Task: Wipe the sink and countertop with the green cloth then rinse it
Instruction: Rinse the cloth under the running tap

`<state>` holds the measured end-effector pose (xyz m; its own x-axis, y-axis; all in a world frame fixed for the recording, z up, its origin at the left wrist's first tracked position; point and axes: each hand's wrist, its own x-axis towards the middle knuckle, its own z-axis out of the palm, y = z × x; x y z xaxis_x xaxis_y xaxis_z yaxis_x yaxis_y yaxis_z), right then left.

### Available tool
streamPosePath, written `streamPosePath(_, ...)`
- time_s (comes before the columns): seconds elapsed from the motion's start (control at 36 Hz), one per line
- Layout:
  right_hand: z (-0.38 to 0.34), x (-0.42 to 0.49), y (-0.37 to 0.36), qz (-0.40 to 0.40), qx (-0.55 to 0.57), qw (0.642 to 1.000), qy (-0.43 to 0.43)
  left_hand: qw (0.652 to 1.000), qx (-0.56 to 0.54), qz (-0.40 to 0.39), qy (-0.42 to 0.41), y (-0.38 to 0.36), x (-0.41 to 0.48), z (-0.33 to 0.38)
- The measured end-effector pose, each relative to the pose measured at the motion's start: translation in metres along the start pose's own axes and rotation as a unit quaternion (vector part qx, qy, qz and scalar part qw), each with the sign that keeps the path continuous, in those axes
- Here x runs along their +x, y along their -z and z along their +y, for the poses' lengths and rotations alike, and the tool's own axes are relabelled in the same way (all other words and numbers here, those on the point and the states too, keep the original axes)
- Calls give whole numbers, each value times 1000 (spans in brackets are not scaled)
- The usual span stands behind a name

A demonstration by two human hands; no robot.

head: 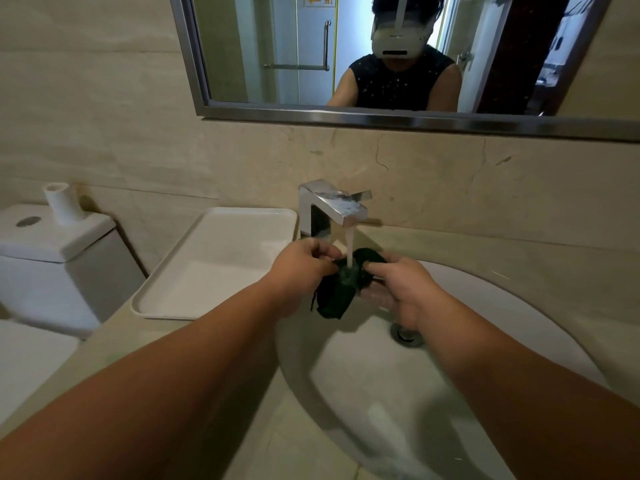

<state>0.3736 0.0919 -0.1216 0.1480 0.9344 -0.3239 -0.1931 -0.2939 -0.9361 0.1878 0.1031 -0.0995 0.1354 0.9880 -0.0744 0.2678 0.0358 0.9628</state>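
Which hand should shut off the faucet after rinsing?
Probably the right hand: the faucet lever juts to its side of the stream, while the left hand can hold the green cloth.

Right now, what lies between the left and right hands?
The cloth, pinched by the left hand and right hand, with water from the tap falling onto it. The head view shows this.

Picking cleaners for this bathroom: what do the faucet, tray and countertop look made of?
Faucet: polished chromed metal, by its mirror glints. Tray: matte white, probably plastic; soft rounded rim. Countertop: beige veined stone, perhaps marble or imitation, smooth.
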Motion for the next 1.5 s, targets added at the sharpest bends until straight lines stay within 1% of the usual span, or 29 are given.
streamPosePath(0.08, -1, 4, 15, -17, 22, 1000, -11, 999, -19, 46, -12, 1, 2, 3)
streamPosePath(0.11, -1, 5, 19, -22, 15, 1000, -14, 998, -21, 55, -17, 0, 3, 4)
streamPosePath(0.17, 1, 6, 26, -21, -37, 999, -11, 998, -17, 59, -25, -3, 4, 7)
streamPosePath(0.25, -2, 3, 29, -6, -143, 990, 11, 999, -13, 41, -24, -8, 4, 12)
streamPosePath(0.31, -7, 1, 26, 0, -194, 981, 24, 999, -19, 19, -22, -10, 3, 15)
streamPosePath(0.33, -10, 0, 25, -6, -206, 978, 29, 1000, -20, 10, -22, -11, 3, 15)
streamPosePath(0.39, -13, 1, 21, -44, -225, 973, 43, 1000, -15, 0, -20, -11, 4, 15)
streamPosePath(0.53, -19, -7, 14, -119, -296, 942, 105, 1000, -3, 3, -27, -5, 9, 10)
streamPosePath(0.67, -21, -7, 15, -113, -366, 914, 138, 999, -33, -13, -28, -2, 10, 9)
streamPosePath(0.78, -21, -7, 16, -98, -356, 916, 159, 998, -47, -32, -26, 0, 13, 8)
streamPosePath(0.92, -18, -6, 15, -89, -261, 951, 142, 997, -49, -63, -10, 2, 16, 6)
streamPosePath(1.0, -18, -3, 15, -74, -248, 954, 149, 995, -29, -92, -9, 1, 15, 6)
streamPosePath(1.06, -18, -2, 12, -69, -239, 957, 152, 993, -11, -117, 6, -1, 13, 9)
streamPosePath(1.17, -21, -1, 7, -74, -224, 961, 141, 987, -31, -150, 45, -6, 10, 12)
streamPosePath(1.19, -21, 0, 7, -77, -219, 962, 140, 987, -20, -150, 46, -5, 9, 13)
streamPosePath(1.25, -22, 0, 8, -90, -210, 964, 134, 988, 43, -145, 40, -1, 9, 14)
streamPosePath(1.31, -23, -1, 10, -104, -211, 964, 123, 986, 94, -133, 29, 3, 9, 16)
streamPosePath(1.36, -25, -3, 12, -116, -243, 956, 118, 986, 118, -119, 13, 7, 14, 15)
streamPosePath(1.44, -28, -8, 14, -129, -310, 936, 108, 986, 117, -115, -6, 8, 15, 14)
streamPosePath(1.5, -28, -8, 14, -139, -312, 934, 102, 988, 97, -120, -10, 8, 15, 11)
